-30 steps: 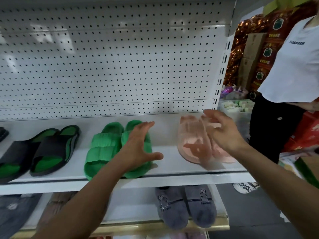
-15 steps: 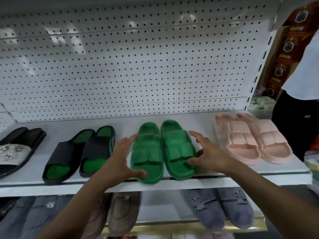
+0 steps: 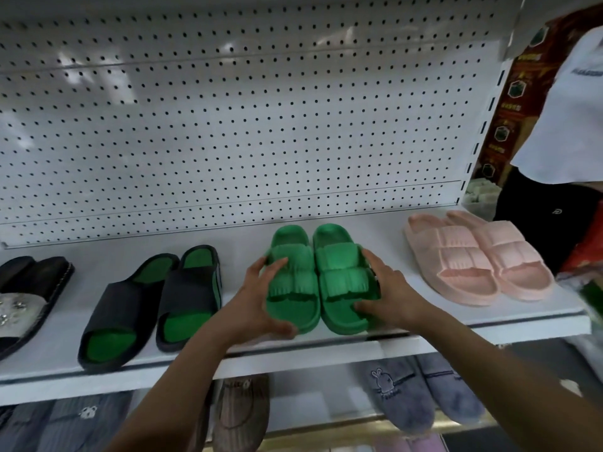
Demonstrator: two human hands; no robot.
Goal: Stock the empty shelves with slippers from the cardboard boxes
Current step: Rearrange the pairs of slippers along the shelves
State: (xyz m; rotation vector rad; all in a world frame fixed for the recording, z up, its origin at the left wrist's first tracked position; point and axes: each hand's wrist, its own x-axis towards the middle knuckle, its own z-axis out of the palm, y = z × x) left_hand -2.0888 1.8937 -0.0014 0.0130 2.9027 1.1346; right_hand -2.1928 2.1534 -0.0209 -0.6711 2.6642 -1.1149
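White pegboard (image 3: 228, 125) backs a white shelf (image 3: 293, 352) that carries four pairs of slippers in a row; at the middle sits one pair of green ribbed slippers (image 3: 321, 278), two pieces side by side and touching, toes toward the shelf's front edge; the left hand (image 3: 257, 305) grips the outer side of the left slipper with the thumb under its toe and fingers curled on the strap; the right hand (image 3: 388, 295) grips the outer side of the right one likewise; to the left lie one black pair with green insoles (image 3: 153, 301) and, at the frame's edge, one black pair with studs (image 3: 23, 298); to the right rests one pink ribbed pair (image 3: 479, 256); on the lower shelf stands a grey plush pair (image 3: 421, 393) with a small rabbit emblem, its lettering too small to read; a second person in a white shirt (image 3: 567, 119) stands at right, the shirt's print blurred.
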